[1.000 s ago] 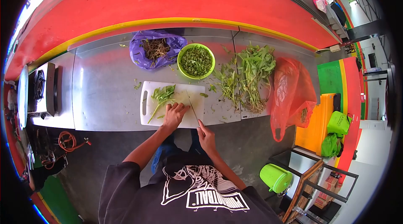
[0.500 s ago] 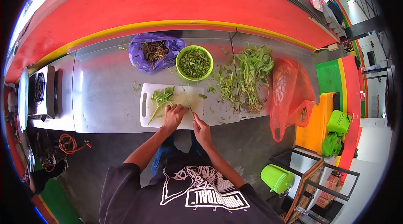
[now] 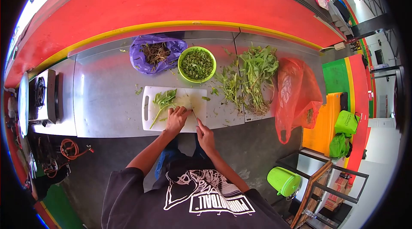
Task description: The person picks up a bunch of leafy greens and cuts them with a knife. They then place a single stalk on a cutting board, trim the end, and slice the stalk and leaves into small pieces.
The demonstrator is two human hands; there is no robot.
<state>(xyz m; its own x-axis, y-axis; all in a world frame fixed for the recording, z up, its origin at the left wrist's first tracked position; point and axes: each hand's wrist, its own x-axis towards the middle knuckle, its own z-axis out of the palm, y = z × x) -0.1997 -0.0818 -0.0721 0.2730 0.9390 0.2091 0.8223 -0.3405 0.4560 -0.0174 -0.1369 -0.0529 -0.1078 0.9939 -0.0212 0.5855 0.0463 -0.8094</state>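
And there's the right hand [image 3: 205, 137], fingers wrapped round the knife [image 3: 193, 111], blade aimed just shy of twelve! Beside it the left hand [image 3: 175, 120] curls its fingers down over the white cutting board [image 3: 198, 100], what's beneath I can't tell; leafy greens [image 3: 164, 99] lie there at its eleven o'clock, green bowl [image 3: 197, 81] at the board's one.

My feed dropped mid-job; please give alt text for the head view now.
Left hand touches leafy greens on a white cutting board; right hand grips a knife. Beyond are a purple bag and green bowl of chopped greens; a leafy bunch and red bag lie rightward.
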